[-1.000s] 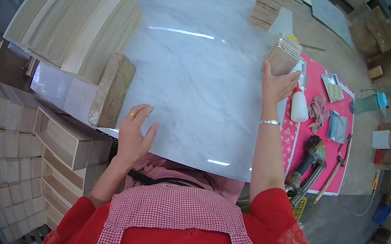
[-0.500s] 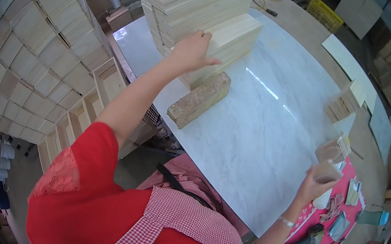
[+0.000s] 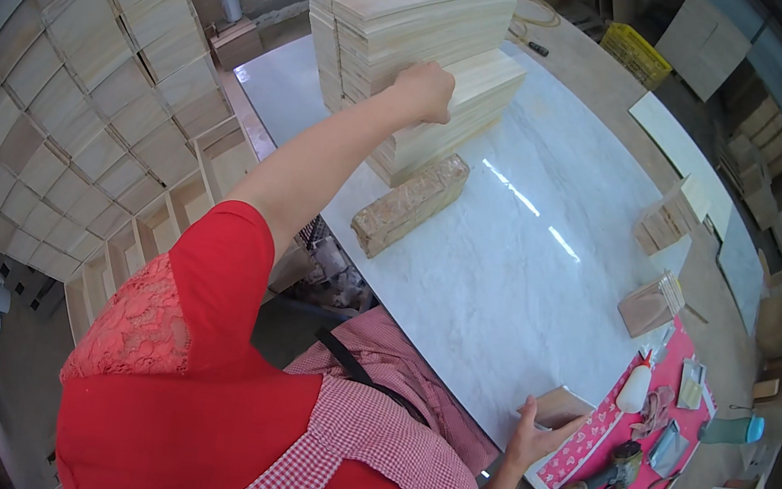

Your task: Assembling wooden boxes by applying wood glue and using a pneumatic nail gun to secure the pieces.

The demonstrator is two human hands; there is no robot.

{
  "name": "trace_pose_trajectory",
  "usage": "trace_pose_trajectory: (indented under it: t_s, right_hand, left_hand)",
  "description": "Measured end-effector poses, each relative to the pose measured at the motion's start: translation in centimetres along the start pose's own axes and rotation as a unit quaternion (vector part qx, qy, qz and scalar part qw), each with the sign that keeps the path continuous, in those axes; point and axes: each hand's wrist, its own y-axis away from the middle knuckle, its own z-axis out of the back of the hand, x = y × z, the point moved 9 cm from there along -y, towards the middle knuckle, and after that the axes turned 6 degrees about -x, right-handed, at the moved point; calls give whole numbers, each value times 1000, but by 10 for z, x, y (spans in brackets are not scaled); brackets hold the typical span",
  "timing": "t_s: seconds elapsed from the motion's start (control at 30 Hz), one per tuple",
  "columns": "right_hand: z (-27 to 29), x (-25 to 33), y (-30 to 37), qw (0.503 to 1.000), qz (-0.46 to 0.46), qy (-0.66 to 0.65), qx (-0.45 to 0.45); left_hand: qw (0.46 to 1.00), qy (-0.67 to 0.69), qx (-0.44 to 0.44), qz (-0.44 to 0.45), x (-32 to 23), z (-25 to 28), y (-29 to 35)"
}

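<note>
My left hand (image 3: 426,93) reaches to the stacked pale wooden boards (image 3: 480,86) at the far side of the table. Its fingers are curled closed over the lower stack, against the taller one; what they pinch, if anything, is hidden. A rough brown brick-like block (image 3: 410,204) lies against the stack's near end. At the near right table edge, my right hand (image 3: 534,436) is closed on a small wooden panel (image 3: 561,409), with the thumb on one side and fingers on the other.
Two small bundles of wooden pieces (image 3: 650,306) (image 3: 665,225) stand on the right of the marble-patterned table (image 3: 515,294). A pink cloth (image 3: 600,433) carries a white glue bottle (image 3: 635,387) and a nail gun (image 3: 615,470). Stacked wooden boxes (image 3: 60,94) rise at left.
My right hand has come nearer to me with the small wooden panel, down to the table's near edge. My left hand has curled its fingers on the board stack. The view has shifted slightly.
</note>
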Motion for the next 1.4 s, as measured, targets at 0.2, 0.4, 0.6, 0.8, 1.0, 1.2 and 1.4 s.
trace_pose_trajectory:
  t_s: [0.2,0.4,0.6,0.8,1.0,1.2,1.4]
  right_hand:
    - [10,6,11,999,9,-31,-9]
    - [20,-4,14,1000,-6,-26,-13]
    - [26,-6,16,998,-6,-46,-33]
    - [25,-11,15,998,-6,-47,-29]
    - [31,-9,19,998,-20,-35,-39]
    - [42,-28,18,990,-64,-27,-120]
    - [46,-30,24,968,-76,-131,-199]
  left_hand:
    - [999,16,-36,-4,-6,20,4]
    - [965,-4,-261,-1,1,39,-1]
    - [973,-29,-228,33,5,52,-2]
    - [984,18,-175,41,26,32,-16]
    - [981,113,-159,7,11,50,18]
    - [982,123,-49,-137,-73,30,75]
    - [918,-76,94,-379,-112,-65,131]
